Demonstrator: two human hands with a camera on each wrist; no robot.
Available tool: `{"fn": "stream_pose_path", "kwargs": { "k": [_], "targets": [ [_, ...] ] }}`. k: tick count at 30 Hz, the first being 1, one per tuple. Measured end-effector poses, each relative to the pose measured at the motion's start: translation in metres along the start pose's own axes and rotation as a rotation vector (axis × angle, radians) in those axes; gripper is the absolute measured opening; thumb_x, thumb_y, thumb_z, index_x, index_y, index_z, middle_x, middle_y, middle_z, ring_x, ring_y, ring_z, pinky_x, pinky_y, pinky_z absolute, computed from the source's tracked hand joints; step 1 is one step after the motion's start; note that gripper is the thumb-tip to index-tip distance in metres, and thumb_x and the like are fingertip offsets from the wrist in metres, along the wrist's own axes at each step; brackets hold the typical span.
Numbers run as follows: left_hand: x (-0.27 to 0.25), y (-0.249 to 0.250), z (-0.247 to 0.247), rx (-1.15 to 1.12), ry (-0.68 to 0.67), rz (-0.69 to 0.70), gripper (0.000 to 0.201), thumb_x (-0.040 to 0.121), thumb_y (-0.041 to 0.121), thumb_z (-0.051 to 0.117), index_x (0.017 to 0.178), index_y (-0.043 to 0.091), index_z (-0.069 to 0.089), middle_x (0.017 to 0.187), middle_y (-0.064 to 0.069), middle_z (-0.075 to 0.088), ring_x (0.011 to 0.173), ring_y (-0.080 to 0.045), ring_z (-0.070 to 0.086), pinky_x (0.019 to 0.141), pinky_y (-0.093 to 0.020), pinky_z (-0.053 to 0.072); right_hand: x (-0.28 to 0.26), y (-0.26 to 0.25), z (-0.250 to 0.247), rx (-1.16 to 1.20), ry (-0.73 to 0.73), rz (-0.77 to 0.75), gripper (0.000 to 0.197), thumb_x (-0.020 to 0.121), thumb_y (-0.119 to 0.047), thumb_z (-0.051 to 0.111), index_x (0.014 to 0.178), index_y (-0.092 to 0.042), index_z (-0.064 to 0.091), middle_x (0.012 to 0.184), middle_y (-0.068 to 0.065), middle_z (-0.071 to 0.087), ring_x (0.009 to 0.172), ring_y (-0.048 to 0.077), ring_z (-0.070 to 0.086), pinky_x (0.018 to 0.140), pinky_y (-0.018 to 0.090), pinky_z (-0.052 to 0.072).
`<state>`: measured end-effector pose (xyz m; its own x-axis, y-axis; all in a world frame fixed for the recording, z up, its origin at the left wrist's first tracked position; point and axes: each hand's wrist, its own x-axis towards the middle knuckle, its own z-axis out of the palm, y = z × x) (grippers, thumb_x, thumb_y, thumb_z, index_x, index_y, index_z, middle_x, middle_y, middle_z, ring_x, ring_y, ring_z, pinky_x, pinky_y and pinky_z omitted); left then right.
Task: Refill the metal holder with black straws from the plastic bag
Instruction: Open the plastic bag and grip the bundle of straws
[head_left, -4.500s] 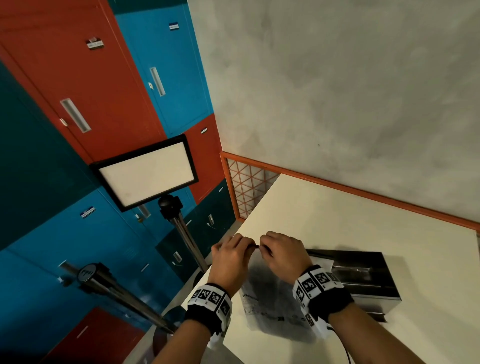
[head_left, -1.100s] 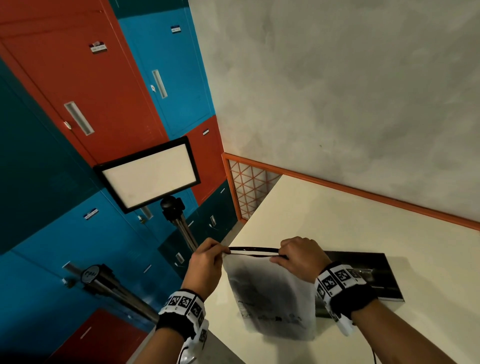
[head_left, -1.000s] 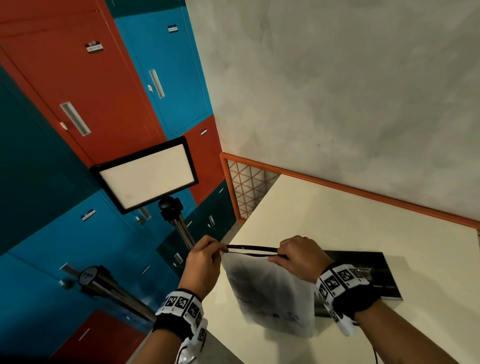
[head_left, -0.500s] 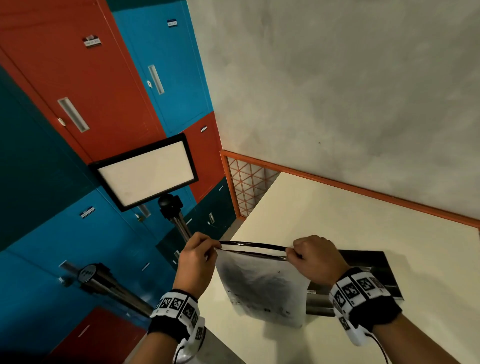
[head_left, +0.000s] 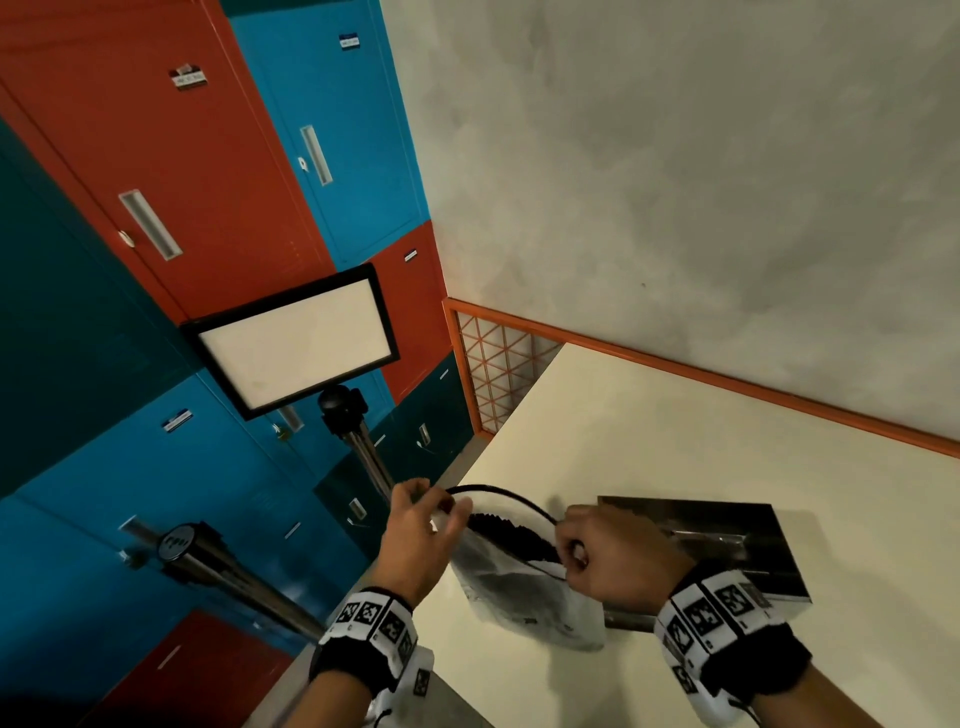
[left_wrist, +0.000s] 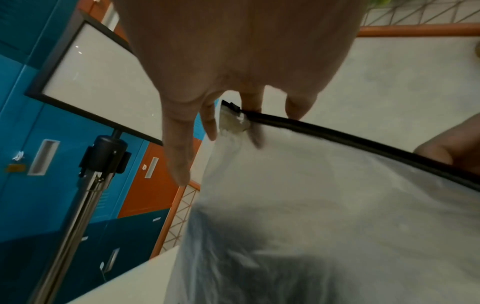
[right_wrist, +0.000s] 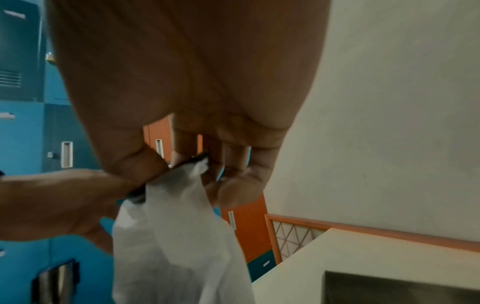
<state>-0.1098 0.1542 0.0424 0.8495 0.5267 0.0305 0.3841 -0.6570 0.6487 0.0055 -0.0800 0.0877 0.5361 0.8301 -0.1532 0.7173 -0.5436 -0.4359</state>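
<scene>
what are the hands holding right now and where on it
Both hold the plastic bag by its black zip rim: left hand pinches the left end, right hand the right end.

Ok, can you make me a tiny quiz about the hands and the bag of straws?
1. True or false: the plastic bag has its mouth pulled open.
2. What holds the bag's black rim: A) left hand only, B) both hands, with the right hand too, C) neither?
3. Fill in: the black straws are inside the ____, not the metal holder.

Key: 1 true; 2 B; 3 bag.
</scene>
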Motion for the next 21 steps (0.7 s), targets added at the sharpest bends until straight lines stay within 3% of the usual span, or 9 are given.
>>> {"fn": "stream_pose_path", "kwargs": {
  "k": [2, 5, 8, 10, 13, 15, 18, 21],
  "targets": [
    [-0.004, -0.002, 0.010, 0.027, -0.059, -0.056, 0.006, 0.093, 0.031, 0.067, 0.093, 0.030, 0.061, 0.124, 0.001, 0.046, 0.108, -0.016, 0.051, 0.091, -0.021, 0.039, -0.002, -0.006, 0.003, 0.022, -0.057, -0.019, 0.013, 0.079, -0.024, 0.055, 0.089, -0.026, 0.063, 0.100, -0.012, 0.059, 0.092, 0.008, 0.056, 0.070, 0.026, 0.041],
    [-0.009, -0.002, 0.019, 0.004, -0.143, -0.126, 0.028, 0.089, 0.009, 0.064, 0.105, 0.032, 0.061, 0.124, -0.002, 0.049, 0.111, -0.025, 0.055, 0.093, -0.027, 0.044, 0.003, -0.004, 0.017, 0.041, -0.124, 0.014, 0.034, 0.078, -0.020, 0.059, 0.109, -0.034, 0.055, 0.116, -0.008, 0.047, 0.107, 0.014, 0.049, 0.079, 0.026, 0.040],
    [-0.017, 0.002, 0.025, -0.007, -0.212, -0.112, 0.056, 0.088, -0.004, 0.051, 0.132, 0.030, 0.055, 0.122, 0.008, 0.043, 0.117, -0.017, 0.047, 0.107, -0.033, 0.043, 0.013, -0.001, 0.033, 0.100, -0.104, 0.076, 0.055, 0.075, -0.016, 0.061, 0.123, -0.040, 0.048, 0.129, -0.005, 0.034, 0.120, 0.020, 0.040, 0.093, 0.036, 0.047],
    [-0.020, 0.002, 0.031, -0.048, -0.202, -0.089, 0.064, 0.086, -0.007, 0.047, 0.138, 0.030, 0.050, 0.128, 0.008, 0.049, 0.122, -0.017, 0.049, 0.109, -0.037, 0.043, 0.021, 0.000, 0.042, 0.120, -0.088, 0.135, 0.057, 0.078, -0.018, 0.059, 0.128, -0.042, 0.045, 0.139, -0.001, 0.030, 0.128, 0.025, 0.037, 0.098, 0.040, 0.045],
    [-0.022, -0.005, 0.040, -0.126, -0.178, -0.135, 0.071, 0.082, -0.005, 0.049, 0.145, 0.029, 0.044, 0.135, -0.003, 0.056, 0.126, -0.022, 0.054, 0.105, -0.037, 0.047, 0.035, -0.003, 0.056, 0.182, -0.056, 0.225, 0.052, 0.086, -0.028, 0.055, 0.134, -0.042, 0.040, 0.134, 0.008, 0.040, 0.125, 0.032, 0.044, 0.103, 0.042, 0.043],
    [-0.025, -0.008, 0.045, -0.214, -0.161, -0.147, 0.072, 0.083, 0.002, 0.053, 0.147, 0.033, 0.041, 0.132, -0.001, 0.060, 0.123, -0.021, 0.058, 0.100, -0.032, 0.048, 0.042, -0.005, 0.064, 0.254, -0.019, 0.293, 0.053, 0.089, -0.031, 0.053, 0.137, -0.043, 0.035, 0.125, 0.010, 0.047, 0.119, 0.033, 0.050, 0.101, 0.042, 0.044],
    [-0.029, -0.014, 0.052, -0.299, -0.154, -0.192, 0.076, 0.088, 0.002, 0.049, 0.144, 0.051, 0.037, 0.133, 0.009, 0.061, 0.124, -0.013, 0.057, 0.105, -0.034, 0.047, 0.047, -0.008, 0.076, 0.314, -0.053, 0.327, 0.070, 0.089, -0.020, 0.053, 0.145, -0.047, 0.021, 0.120, 0.014, 0.054, 0.116, 0.035, 0.054, 0.101, 0.042, 0.045],
    [-0.030, -0.030, 0.065, -0.381, -0.160, -0.231, 0.082, 0.086, 0.001, 0.048, 0.146, 0.056, 0.034, 0.142, 0.013, 0.055, 0.133, -0.011, 0.050, 0.115, -0.041, 0.040, 0.044, -0.014, 0.082, 0.384, -0.065, 0.326, 0.082, 0.088, -0.005, 0.049, 0.148, -0.047, 0.014, 0.121, 0.014, 0.061, 0.112, 0.032, 0.059, 0.097, 0.040, 0.049]
  ]
}}
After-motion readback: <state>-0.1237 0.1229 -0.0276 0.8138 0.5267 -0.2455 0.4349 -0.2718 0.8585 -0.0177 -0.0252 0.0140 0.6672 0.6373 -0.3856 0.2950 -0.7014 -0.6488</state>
